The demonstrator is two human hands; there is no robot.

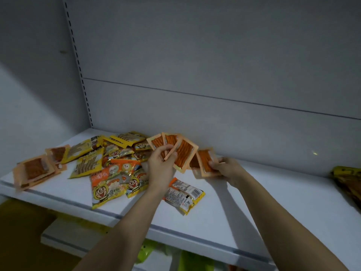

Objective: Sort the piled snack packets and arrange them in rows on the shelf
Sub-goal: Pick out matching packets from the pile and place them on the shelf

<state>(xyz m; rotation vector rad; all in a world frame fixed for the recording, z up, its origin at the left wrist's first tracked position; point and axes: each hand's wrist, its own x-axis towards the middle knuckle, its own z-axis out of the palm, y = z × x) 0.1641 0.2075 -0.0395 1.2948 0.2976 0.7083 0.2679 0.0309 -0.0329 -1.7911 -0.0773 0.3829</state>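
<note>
My left hand (160,165) is closed on a fan of flat orange clear-windowed snack packets (175,148), thumb on the front and fingers behind, holding them up just in front of the white shelf's (244,208) back wall. Their long axes splay upward and to the right. My right hand (224,169) lies just to the right of the fan, pinched on two more of the same orange packets (205,160), which tilt up and left so their top edge nearly meets the fan's right-hand packet. I judge the coming move is to bring these together, and the right hand only has to travel a little leftward. The mixed pile of yellow and orange cartoon-printed foil packets (115,163) lies to the left of my left hand, with a stack of similar orange packets (35,169) at the near left edge.
</note>
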